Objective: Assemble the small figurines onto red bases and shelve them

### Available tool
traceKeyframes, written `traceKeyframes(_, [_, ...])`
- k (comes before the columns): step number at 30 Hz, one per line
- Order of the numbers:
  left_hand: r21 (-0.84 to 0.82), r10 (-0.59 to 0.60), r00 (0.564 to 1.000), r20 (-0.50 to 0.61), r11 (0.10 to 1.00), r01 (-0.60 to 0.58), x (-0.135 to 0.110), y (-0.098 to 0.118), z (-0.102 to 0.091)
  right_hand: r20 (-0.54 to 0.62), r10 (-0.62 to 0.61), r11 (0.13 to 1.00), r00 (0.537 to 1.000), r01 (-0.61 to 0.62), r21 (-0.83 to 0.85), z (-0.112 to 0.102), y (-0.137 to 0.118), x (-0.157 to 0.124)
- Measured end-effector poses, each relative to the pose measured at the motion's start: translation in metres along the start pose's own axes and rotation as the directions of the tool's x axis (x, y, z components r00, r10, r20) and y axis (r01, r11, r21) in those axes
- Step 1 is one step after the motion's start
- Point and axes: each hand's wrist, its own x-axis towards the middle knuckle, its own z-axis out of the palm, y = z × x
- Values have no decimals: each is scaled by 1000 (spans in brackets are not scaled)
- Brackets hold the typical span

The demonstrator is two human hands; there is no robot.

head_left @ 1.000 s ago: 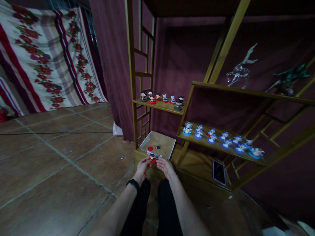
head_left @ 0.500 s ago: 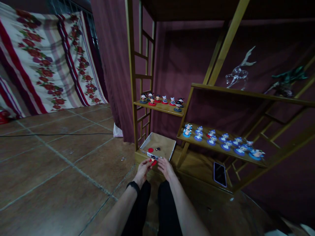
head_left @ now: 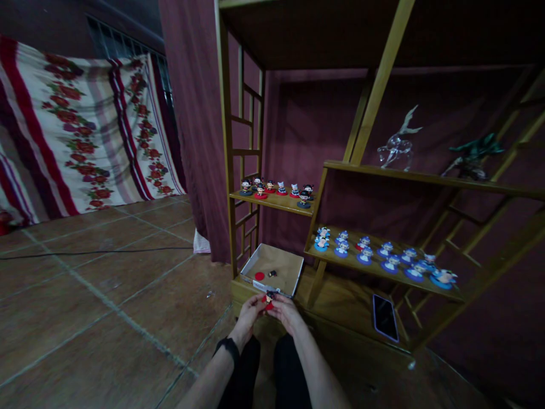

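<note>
Between my two hands is a small figurine (head_left: pixel 269 299) with a dark top and a red base. My left hand (head_left: pixel 250 314) grips it from the left, its fingers closed on the base. From the right, the fingers of my right hand (head_left: pixel 286 312) are pressed to the same figurine. Just beyond them lies a shallow cardboard box (head_left: pixel 283 263), holding a red disc (head_left: pixel 259 276) and a small dark piece (head_left: pixel 272 274) too small to make out.
A wooden shelf unit (head_left: pixel 272 203) carries several dark-haired figurines on its left board. Several blue-based figurines (head_left: pixel 365 254) line the lower right board. Above stands a clear deer ornament (head_left: pixel 395 152) beside a green ornament (head_left: pixel 472 156). A phone (head_left: pixel 385 318) lies on the bottom board.
My right hand has closed in on the figurine, which was in my left hand with the right one beside it. The view has tilted up, so everything sits lower.
</note>
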Motion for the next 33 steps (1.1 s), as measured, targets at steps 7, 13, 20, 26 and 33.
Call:
traceKeyframes(7, [139, 81, 996, 43, 987, -86, -4, 3, 5, -9, -45, 999, 999, 45, 7, 0, -1, -1])
traceKeyframes(13, [213, 147, 989, 32, 965, -151, 0, 2, 7, 14, -34, 999, 999, 35, -22, -1, -2, -2])
traceKeyframes(20, [290, 224, 974, 19, 931, -220, -6, 35, 9, -77, -4, 999, 997, 8, 51, -6, -3, -1])
traceKeyframes(26, [234, 344, 939, -8, 914, -332, -4, 137, 40, -125, 15, 1000, 992, -13, 15, -12, -7, -1])
traceKeyframes(33, [267, 591, 803, 73, 764, -587, -1, 253, 95, -134, 4, 1000, 991, -5, -2, -13, -7, -2])
